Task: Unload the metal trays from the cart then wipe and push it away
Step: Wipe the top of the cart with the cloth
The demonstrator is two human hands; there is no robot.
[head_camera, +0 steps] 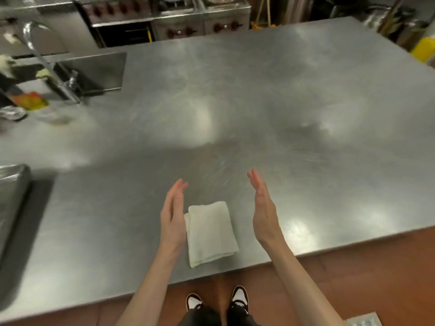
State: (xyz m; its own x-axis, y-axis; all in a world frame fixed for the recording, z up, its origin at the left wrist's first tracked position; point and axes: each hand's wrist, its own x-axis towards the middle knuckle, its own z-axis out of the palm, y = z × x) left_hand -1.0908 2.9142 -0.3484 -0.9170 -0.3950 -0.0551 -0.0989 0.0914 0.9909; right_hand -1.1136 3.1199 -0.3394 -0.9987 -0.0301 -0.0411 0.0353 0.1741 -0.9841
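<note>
1. Left hand [173,218] and right hand [262,208] hover open, palms facing, holding nothing — folded white cloth [210,232] lies between them on the steel bench [294,102].
2. One metal tray [10,196] sits at the bench's left edge.
3. Cart out of view — wiping and pushing probably remain.

Metal tray [11,201] seen at 9 o'clock frame edge, partly cut off, lying flat on steel counter [282,102].

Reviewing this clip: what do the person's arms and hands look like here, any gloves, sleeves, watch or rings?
Both arms are bare as far as the view shows: no sleeves. The left hand and right hand wear no gloves, and no watch, bracelet or ring shows, though the picture is slightly blurred. Below are dark trousers and black-and-white shoes.
</note>
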